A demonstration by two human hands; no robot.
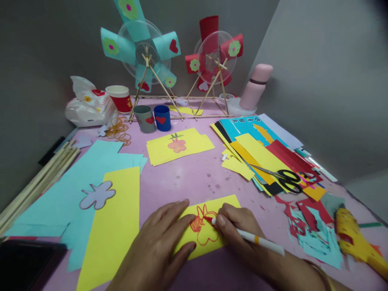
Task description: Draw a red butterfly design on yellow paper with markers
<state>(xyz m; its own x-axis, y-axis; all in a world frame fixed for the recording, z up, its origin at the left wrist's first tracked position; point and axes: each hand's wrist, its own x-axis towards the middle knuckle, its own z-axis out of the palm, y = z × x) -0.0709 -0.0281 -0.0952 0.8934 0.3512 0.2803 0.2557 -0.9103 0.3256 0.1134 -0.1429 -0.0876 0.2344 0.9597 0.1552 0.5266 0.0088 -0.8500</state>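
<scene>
My right hand (239, 226) grips a white marker (260, 241) with a red tip, and the tip touches a small yellow paper (194, 253). On that paper is a red butterfly outline (207, 238); its upper left wing is filled with red strokes. My left hand (166, 234) lies flat with fingers apart, resting on the left part of the paper. Left of it, a pale lilac butterfly cutout (97, 195) overlaps a larger yellow sheet (115, 230) and light blue paper. Farther back lies another yellow piece (194, 142) bearing a coloured orange-pink butterfly.
Two paper windmills, one light blue (142, 34) and one red (209, 36), stand on stick frames behind two small cups (163, 118). Scissors (286, 178) lie on stacked coloured paper at right, near paper scraps (318, 238) and a yellow glue gun (348, 234). Wooden sticks (57, 165) lie left.
</scene>
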